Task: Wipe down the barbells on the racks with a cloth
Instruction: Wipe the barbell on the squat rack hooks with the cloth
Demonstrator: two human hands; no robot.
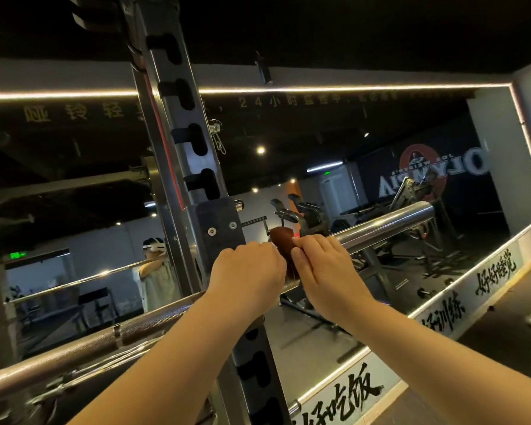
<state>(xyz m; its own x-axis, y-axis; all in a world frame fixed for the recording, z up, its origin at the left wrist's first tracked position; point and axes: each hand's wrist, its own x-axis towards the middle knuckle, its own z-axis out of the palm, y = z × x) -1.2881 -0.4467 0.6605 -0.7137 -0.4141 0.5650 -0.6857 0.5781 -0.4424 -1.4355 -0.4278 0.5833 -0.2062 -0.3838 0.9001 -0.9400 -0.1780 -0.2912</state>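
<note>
Hands first: your left hand [249,271] and right hand [325,265] sit side by side on the barbell [390,223], backs toward you, with the brown cloth [284,237] bunched between them. The cloth lies over the top of the bar, just to the right of the black rack upright [178,124], where the shaft meets the thick chrome sleeve. Your left fingers curl forward over the cloth's left edge, their tips hidden behind the hand. Your right fingers [311,242] are bent and pinch the cloth's right edge against the bar. The barbell runs from lower left, where its knurled shaft shows, up to the right, where the sleeve ends free. Behind it hangs a wall mirror [380,142] edged with a light strip.
</note>
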